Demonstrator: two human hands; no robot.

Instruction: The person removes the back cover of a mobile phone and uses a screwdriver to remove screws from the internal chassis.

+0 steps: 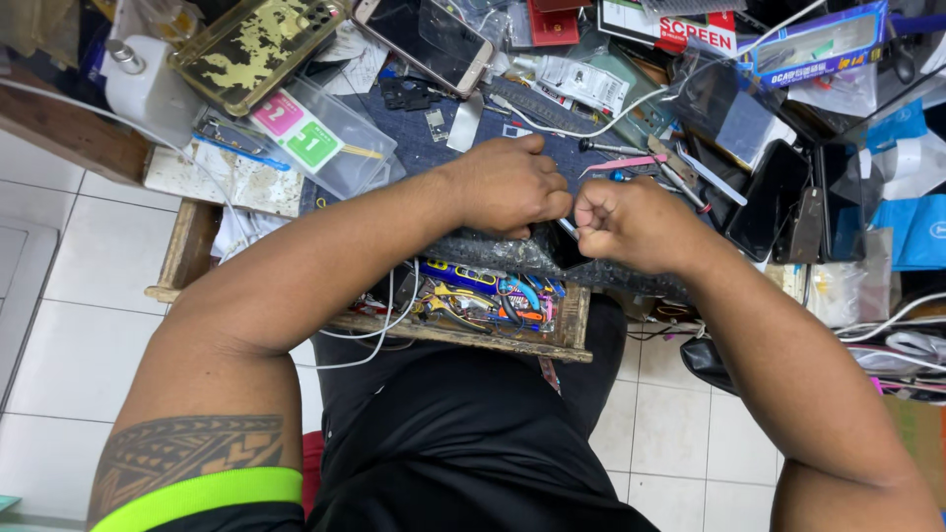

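Observation:
My left hand rests curled into a fist on the blue work mat at the bench's front edge. My right hand is also closed, knuckles almost touching the left hand. Between the two fists a thin metal tool shows, pinched in my right fingers. Just below the hands lies a small dark device, held down by my left fingers and mostly hidden by both hands.
An open wooden drawer below the bench holds wires and small tools. Dark phones lie at the right, with a gold-cased phone and clear plastic packets at the back left. Tweezers and picks lie behind my right hand.

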